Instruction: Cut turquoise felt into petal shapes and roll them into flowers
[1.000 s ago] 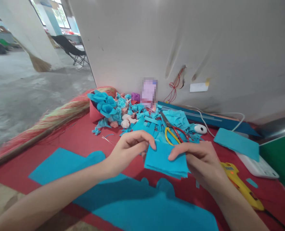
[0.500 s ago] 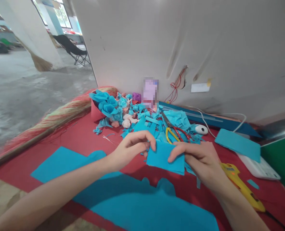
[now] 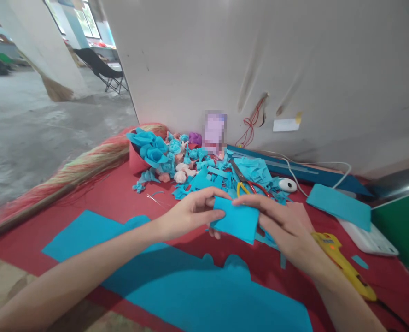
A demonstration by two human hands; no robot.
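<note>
A folded square of blue crepe paper is held up between my two hands over the red table. My left hand pinches its left side, thumb on the front face and fingers behind. My right hand grips its right side, with the index finger along the top edge and the thumb hidden from view. Below lies a large sheet of blue crepe paper with a wavy upper edge. Just behind the folded square are scissors with one yellow and one red handle, lying among blue paper scraps.
Paper flowers in a red wrap and loose small rosettes lie at the back left. On the right are a yellow glue gun, a white device under folded blue paper, and a white oval object. A wall rises behind.
My left thumb has come onto the front of the folded paper. My right hand's fingers have shifted to its top and right edges, and the paper has tilted slightly.
</note>
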